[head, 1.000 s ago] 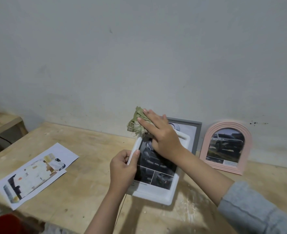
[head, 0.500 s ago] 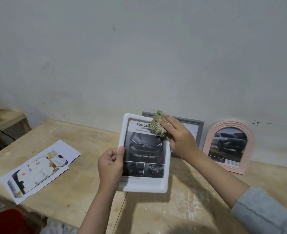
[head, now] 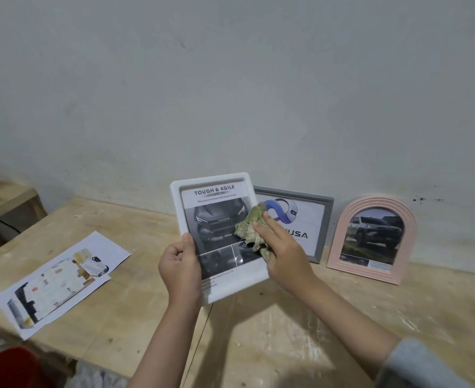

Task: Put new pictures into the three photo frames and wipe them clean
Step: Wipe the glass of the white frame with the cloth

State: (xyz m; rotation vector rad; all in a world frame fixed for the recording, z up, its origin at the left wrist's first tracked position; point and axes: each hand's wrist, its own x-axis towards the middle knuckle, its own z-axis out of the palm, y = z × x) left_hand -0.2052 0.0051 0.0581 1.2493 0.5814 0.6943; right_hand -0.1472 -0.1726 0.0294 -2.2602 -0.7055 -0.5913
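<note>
White frame [head: 216, 287] mid-wipe, held off the table — drop and tilt risk.

We hold it up in the air over the wooden table [head: 286, 331], front face toward us: left hand [head: 179, 271] pinches the lower-left edge, thumb on the front, fingers curled behind; right hand [head: 282, 257] presses a wadded green cloth [head: 250, 228] on the glazing near the right side, fingers flat on top of it. We judge the one-edge pinch to be the weak point: cloth pressure far from that grip can twist the frame out or tip it onto the table. Just behind, the grey frame [head: 324, 219] and pink arched frame [head: 407, 236] lean on the wall [head: 230, 79]; a wide wipe stroke or elbow swing could knock either flat. Loose printed sheets [head: 63, 275] lie well apart at left, no risk there.
</note>
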